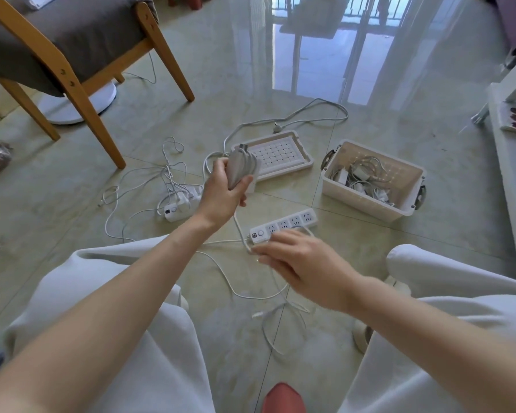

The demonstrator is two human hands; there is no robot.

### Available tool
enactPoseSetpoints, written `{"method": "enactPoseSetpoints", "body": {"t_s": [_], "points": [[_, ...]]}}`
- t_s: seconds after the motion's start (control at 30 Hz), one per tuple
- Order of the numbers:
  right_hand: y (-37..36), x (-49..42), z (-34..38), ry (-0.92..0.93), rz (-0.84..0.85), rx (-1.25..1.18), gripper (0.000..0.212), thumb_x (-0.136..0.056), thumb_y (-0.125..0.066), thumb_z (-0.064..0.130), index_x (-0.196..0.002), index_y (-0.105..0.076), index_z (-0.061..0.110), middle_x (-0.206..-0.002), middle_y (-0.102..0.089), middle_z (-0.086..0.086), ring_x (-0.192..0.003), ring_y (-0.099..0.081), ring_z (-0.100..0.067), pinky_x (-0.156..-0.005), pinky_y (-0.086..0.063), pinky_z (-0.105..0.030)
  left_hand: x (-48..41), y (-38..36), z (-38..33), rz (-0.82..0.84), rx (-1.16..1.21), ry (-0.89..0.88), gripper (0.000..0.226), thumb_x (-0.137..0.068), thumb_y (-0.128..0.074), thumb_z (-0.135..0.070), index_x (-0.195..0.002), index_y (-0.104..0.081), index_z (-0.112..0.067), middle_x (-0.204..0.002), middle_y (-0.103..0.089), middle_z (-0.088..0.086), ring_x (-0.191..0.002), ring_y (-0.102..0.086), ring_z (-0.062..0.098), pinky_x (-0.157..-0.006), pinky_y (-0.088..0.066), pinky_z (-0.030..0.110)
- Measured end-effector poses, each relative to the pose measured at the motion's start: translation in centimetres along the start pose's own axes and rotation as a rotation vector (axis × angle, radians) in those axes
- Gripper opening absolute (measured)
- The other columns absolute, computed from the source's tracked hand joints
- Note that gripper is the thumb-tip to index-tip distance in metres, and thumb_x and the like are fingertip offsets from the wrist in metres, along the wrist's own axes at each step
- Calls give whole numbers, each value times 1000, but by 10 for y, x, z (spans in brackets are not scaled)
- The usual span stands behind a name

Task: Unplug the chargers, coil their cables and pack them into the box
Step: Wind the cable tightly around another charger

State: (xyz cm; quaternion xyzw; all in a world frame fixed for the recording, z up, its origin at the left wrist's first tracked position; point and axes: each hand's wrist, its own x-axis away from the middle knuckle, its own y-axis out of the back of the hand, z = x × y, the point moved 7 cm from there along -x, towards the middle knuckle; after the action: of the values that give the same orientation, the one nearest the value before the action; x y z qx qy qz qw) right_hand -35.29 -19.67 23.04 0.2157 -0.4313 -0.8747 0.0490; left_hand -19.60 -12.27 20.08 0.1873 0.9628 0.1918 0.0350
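My left hand (225, 189) grips a white charger (241, 166) with several loops of its cable wound round it, held up above the floor. From it the loose cable (239, 226) runs down to my right hand (295, 257), which pinches it just in front of a white power strip (283, 226) with free sockets. A second power strip (178, 208) to the left has white chargers (188, 195) plugged in, their thin cables sprawled over the tiles. The white box (370, 201) at the right holds several coiled chargers and cables.
The box's lid (307, 162) lies upside down behind my left hand. A wooden chair (81, 93) and a white round fan base (102, 96) stand at the left. A white shelf (513, 174) runs along the right. More cable (268, 326) lies between my knees.
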Motion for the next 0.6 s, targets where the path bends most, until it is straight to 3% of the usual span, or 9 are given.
{"method": "enactPoseSetpoints", "body": {"t_s": [0.1,0.23,0.3,0.4,0.5,0.6], "points": [[-29,10,-8,-112,122,4,33,-96,-40,26,-113,-65,13,-89,-61,0,-87,-57,-21,-72,-50,-33,3,-4,-1,-39,332,127,22,-97,-50,-15,-113,-38,-5,-93,-54,9,-56,-61,13,-53,-55,24],[-49,16,-51,-431,344,-18,29,-94,-45,13,-119,-60,16,-110,-64,-4,-105,-57,-24,-88,-45,-35,14,-24,-12,93,823,300,31,-101,-38,-22,-119,-47,1,-80,-56,11,-54,-58,11,-52,-52,22],[-44,13,-64,-506,335,-49,35,-91,-53,13,-125,-50,14,-122,-58,-6,-115,-53,-24,-96,-41,-33,19,-31,-18,176,834,295,29,-100,-38,-22,-116,-47,2,-76,-54,11,-54,-56,13,-50,-49,23],[-31,1,-64,-576,204,-272,66,-85,-65,20,-140,-29,13,-135,-43,-2,-128,-39,-12,-101,-27,-16,24,-37,-21,250,777,266,19,-97,-43,-17,-108,-49,-3,-72,-56,7,-55,-58,13,-51,-49,23],[-29,-7,-57,-650,102,-558,62,-85,-65,23,-136,-32,11,-120,-56,3,-116,-50,-7,-102,-35,-21,25,-39,-20,258,750,259,15,-98,-43,-15,-106,-48,-4,-72,-55,7,-54,-59,12,-51,-49,22],[-35,-8,-53,-718,75,-813,41,-91,-56,12,-128,-39,7,-82,-66,-1,-80,-64,-17,-89,-48,-34,23,-38,-19,245,720,244,23,-99,-41,-17,-116,-45,-2,-77,-56,7,-58,-60,12,-55,-51,23]]}}
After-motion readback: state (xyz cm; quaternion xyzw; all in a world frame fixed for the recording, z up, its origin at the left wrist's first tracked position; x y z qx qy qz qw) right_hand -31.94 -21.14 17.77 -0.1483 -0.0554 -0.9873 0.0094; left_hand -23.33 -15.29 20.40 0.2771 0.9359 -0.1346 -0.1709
